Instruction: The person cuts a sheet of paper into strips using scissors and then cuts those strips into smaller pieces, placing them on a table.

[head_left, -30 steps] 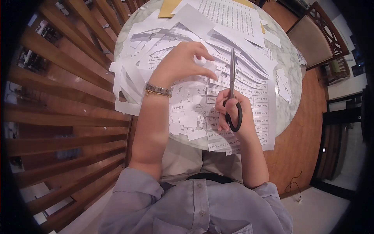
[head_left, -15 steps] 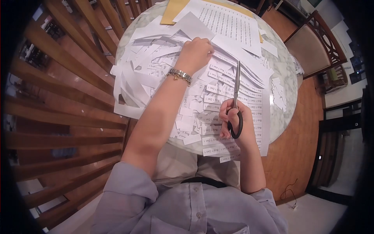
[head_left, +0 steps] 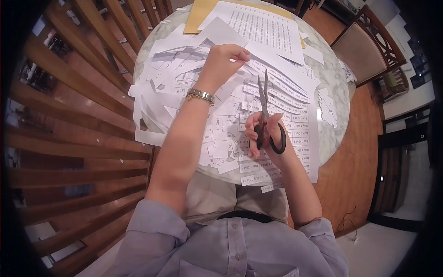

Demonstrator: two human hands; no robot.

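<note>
My left hand pinches the left end of a printed paper strip near the top of the cut rows. In my right hand is a pair of scissors with black handles, fingers through the loops. Its blades are parted and point away from me, just below that strip. Under the scissors lies a sheet cut into rows that read "Buy 1 Get 1". Small cut slips are scattered left of the rows.
A round marble table bears the papers. Beyond them lie a printed sheet and a yellow envelope. Paper scraps lie at the right. Wooden slats stand at my left, and a chair is beyond the table.
The scissor blades have opened, and my right hand has shifted left and slightly away from me. My left hand has moved a little left, its fingers now pinching the strip's end.
</note>
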